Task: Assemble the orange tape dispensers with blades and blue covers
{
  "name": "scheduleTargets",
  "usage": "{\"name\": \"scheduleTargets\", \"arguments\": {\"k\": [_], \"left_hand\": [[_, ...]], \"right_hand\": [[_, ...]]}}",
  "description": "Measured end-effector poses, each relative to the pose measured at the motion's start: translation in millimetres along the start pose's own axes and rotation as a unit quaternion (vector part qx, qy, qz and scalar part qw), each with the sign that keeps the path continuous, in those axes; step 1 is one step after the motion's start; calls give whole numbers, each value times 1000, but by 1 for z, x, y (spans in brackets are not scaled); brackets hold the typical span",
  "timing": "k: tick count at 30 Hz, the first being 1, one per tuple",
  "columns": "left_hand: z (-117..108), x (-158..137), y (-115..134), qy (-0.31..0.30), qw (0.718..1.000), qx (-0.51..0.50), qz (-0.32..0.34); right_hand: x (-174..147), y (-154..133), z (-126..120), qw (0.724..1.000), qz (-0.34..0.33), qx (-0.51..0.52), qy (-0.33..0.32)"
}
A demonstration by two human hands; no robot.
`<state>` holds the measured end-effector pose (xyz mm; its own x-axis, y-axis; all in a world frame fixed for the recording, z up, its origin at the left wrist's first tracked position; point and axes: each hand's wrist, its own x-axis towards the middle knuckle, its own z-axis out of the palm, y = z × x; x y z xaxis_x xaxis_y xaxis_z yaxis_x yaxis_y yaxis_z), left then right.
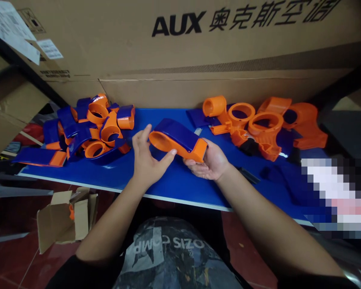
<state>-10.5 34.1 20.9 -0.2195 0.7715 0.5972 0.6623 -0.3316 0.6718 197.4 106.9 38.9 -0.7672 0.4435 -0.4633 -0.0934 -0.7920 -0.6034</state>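
A packing tape dispenser [180,134], with an orange plastic body and a dark blue cover, is held above the blue table. My right hand [209,162] grips its orange end from the right, fingers curled underneath. On the dispenser's left side is my left hand [150,160], fingers and thumb spread apart. The left thumb tip overlaps the orange body's lower edge; I cannot tell whether it touches. Orange dispenser bodies [266,122] lie in a group on the right, with dark blue covers [200,118] among them. A pile of orange-and-blue dispensers [110,128] lies on the left.
The blue table [174,184] has a pale front edge. Behind it stands a large cardboard box [180,60] marked AUX. An open cardboard box [57,218] sits on the red floor at lower left. A pixelated patch [339,196] covers part of the right side.
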Motion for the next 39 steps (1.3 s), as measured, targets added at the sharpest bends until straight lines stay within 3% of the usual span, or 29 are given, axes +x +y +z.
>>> {"name": "scheduleTargets", "arguments": {"k": [4, 7, 10, 14, 17, 19, 21, 25, 27, 30, 32, 33, 36, 39], "left_hand": [[-4, 16, -24, -87, 994, -61, -24], [-4, 27, -34, -131, 982, -117, -64], [4, 35, -35, -76, 965, -175, -182], [21, 53, -36, 28, 907, -249, -339], [31, 76, -42, 115, 865, -275, -404], [35, 87, -44, 169, 853, -260, -420], [39, 88, -42, 188, 872, -190, -411], [54, 64, -24, 153, 917, -58, -364], [66, 53, -13, 92, 945, -45, -311], [89, 59, -2, -82, 991, -3, -101], [106, 76, 2, -177, 984, 25, 18], [115, 86, 3, -210, 976, 47, 46], [139, 115, 7, -267, 953, 138, 37], [156, 133, 11, -321, 922, 214, -2]], "right_hand": [[0, 2, 1, 1000, 21, -10, 7], [1, 0, 2, 1000, -11, 3, 29], [3, -2, 0, 994, -82, 37, 53], [6, -1, -3, 988, -126, 56, 67], [8, 1, -2, 988, -127, 35, 78], [9, 3, -1, 988, -127, 22, 86], [9, 4, 1, 987, -127, 11, 94], [11, 8, 5, 984, -139, -2, 115], [13, 11, 8, 977, -164, -1, 135], [18, 16, 11, 946, -259, 5, 194], [21, 19, 11, 908, -337, -1, 247], [23, 20, 11, 890, -367, -5, 271], [27, 21, 7, 854, -415, -9, 314], [30, 21, 1, 838, -432, -10, 333]]}}
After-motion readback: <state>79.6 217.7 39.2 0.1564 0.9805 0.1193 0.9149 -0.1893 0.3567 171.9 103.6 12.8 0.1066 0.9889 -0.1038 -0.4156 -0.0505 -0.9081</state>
